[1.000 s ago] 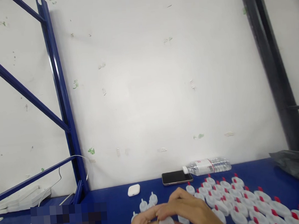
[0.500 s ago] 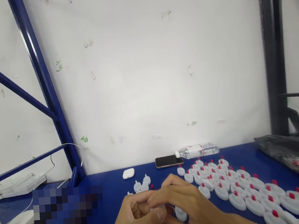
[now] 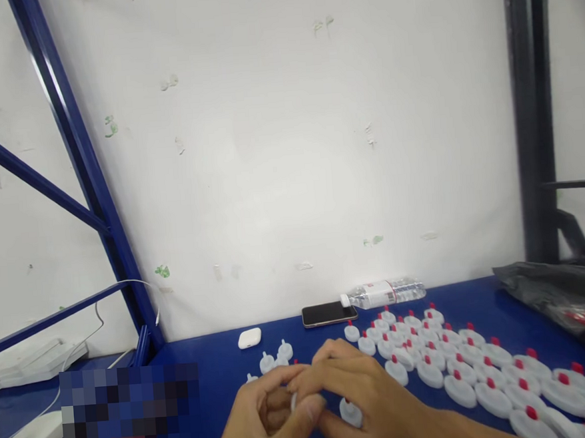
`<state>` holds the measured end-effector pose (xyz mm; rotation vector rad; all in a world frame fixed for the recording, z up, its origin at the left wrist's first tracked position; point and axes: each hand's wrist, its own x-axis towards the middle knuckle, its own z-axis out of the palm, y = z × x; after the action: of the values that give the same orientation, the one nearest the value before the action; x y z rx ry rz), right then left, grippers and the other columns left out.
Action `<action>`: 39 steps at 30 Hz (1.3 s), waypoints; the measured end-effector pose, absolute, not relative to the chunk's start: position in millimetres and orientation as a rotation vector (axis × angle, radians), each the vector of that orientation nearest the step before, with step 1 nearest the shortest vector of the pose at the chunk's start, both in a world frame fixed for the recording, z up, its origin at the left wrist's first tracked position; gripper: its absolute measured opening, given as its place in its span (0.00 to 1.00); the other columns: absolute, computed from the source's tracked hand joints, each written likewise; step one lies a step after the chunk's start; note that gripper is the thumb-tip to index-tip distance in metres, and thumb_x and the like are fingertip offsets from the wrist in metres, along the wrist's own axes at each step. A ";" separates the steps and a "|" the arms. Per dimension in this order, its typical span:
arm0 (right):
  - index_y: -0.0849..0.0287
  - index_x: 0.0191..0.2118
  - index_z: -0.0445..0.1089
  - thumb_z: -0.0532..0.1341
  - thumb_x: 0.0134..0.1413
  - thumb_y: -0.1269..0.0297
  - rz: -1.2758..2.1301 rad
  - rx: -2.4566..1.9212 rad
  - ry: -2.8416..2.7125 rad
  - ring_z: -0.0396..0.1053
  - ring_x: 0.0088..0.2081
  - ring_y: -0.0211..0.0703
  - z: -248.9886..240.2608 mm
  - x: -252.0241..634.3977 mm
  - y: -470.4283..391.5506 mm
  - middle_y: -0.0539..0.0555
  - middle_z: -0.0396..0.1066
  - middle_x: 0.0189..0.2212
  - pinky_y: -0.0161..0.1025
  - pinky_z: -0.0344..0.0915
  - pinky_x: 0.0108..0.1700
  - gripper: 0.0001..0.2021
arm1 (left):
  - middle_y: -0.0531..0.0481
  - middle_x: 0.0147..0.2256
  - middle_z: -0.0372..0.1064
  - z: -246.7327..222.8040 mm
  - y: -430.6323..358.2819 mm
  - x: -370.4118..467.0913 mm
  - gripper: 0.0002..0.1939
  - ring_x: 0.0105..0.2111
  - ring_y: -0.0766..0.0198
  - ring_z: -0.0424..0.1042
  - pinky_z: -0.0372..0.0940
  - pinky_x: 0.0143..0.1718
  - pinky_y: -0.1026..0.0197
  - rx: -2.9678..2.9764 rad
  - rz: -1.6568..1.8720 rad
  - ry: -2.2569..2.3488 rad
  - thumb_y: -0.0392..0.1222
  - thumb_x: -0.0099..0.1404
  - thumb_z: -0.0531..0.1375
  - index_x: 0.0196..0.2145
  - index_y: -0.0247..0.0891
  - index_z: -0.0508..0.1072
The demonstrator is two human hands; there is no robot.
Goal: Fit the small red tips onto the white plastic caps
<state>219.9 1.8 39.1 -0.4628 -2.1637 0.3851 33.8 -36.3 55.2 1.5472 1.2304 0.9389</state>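
Near the bottom centre, my left hand (image 3: 271, 417) and my right hand (image 3: 357, 391) meet, fingers curled together. A sliver of a white piece (image 3: 294, 402) shows between the fingers of my left hand; the rest of it is covered. What my right fingertips hold is hidden. Beside my right hand's palm a white cap with a red tip (image 3: 351, 413) sits on the blue table (image 3: 207, 358). Just behind my hands are several white caps without red tips (image 3: 267, 363). Many red-tipped white caps (image 3: 461, 390) stand in rows to the right.
A black phone (image 3: 329, 314) and a clear water bottle (image 3: 382, 293) lie by the wall, with a white earbud case (image 3: 249, 338) left of them. A dark plastic bag (image 3: 543, 295) with red pieces is at right. White power strips (image 3: 37, 437) are at left.
The whole view has shifted slightly. My hands stay together; my fingers have turned a little, and the white piece between them shows as a thinner edge.
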 end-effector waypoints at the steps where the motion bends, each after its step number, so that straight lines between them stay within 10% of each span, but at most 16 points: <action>1: 0.56 0.40 0.74 0.63 0.60 0.72 0.398 -0.531 -2.179 0.70 0.40 0.40 38.3 220.4 2.1 0.50 0.78 0.36 0.38 0.62 0.47 0.06 | 0.42 0.39 0.78 53.0 -34.0 30.9 0.34 0.38 0.54 0.77 0.72 0.39 0.59 1.575 0.977 1.327 0.64 0.60 0.64 0.53 0.35 0.74; 8: 0.53 0.47 0.75 0.64 0.59 0.67 0.383 -0.695 -2.451 0.72 0.44 0.42 13.5 218.7 16.9 0.50 0.78 0.39 0.37 0.60 0.53 0.10 | 0.31 0.61 0.66 8.0 -3.9 -10.7 0.28 0.62 0.41 0.65 0.62 0.60 0.42 2.042 0.739 2.493 0.45 0.72 0.44 0.61 0.30 0.70; 15: 0.55 0.40 0.75 0.60 0.60 0.68 0.182 -0.680 -2.781 0.74 0.42 0.41 -11.0 212.4 31.0 0.52 0.78 0.36 0.46 0.49 0.65 0.06 | 0.33 0.71 0.43 -22.1 -1.4 -15.6 0.31 0.69 0.46 0.54 0.66 0.59 0.50 2.183 0.056 2.255 0.40 0.72 0.44 0.70 0.27 0.54; 26: 0.57 0.45 0.73 0.56 0.64 0.66 0.047 -0.835 -2.547 0.68 0.53 0.48 -15.0 223.7 34.3 0.55 0.75 0.49 0.49 0.52 0.63 0.09 | 0.36 0.60 0.68 8.8 -15.1 3.7 0.26 0.52 0.49 0.75 0.71 0.49 0.48 2.175 0.169 2.303 0.37 0.73 0.41 0.61 0.37 0.69; 33: 0.65 0.64 0.64 0.47 0.72 0.57 -0.115 -0.816 -2.691 0.57 0.66 0.60 -19.6 211.2 42.8 0.65 0.67 0.62 0.63 0.39 0.70 0.24 | 0.34 0.64 0.62 1.9 -13.3 -2.1 0.29 0.62 0.47 0.66 0.66 0.56 0.49 2.065 0.035 2.402 0.32 0.70 0.48 0.67 0.37 0.61; 39: 0.63 0.54 0.71 0.49 0.70 0.66 -0.230 -0.820 -2.740 0.69 0.56 0.54 -20.7 206.3 48.8 0.61 0.75 0.51 0.59 0.50 0.66 0.17 | 0.31 0.65 0.60 7.9 -19.1 -5.5 0.35 0.61 0.44 0.67 0.66 0.54 0.48 1.980 -0.092 2.450 0.25 0.66 0.47 0.69 0.37 0.57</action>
<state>206.3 48.8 -20.7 -0.8203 -2.7397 -0.2300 -5.5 -19.1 7.9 1.9800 2.4505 -0.0916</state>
